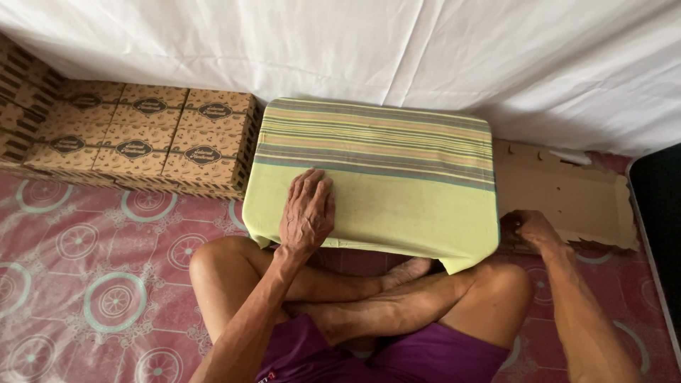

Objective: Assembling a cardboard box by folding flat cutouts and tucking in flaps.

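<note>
I sit cross-legged on the floor before a low table covered with a yellow-green cloth [411,206] that has coloured stripes along its far half. My left hand [306,211] lies flat, palm down, on the cloth near the front left edge. My right hand [528,228] reaches right of the table. Its fingers are curled on the near edge of a flattened brown cardboard piece [567,195] lying on the floor.
Several brown printed cardboard boxes [142,138] are stacked in rows to the left of the table. A white sheet [397,50] hangs behind. The floor has a pink patterned mat [92,276]. A dark object [660,206] stands at the right edge.
</note>
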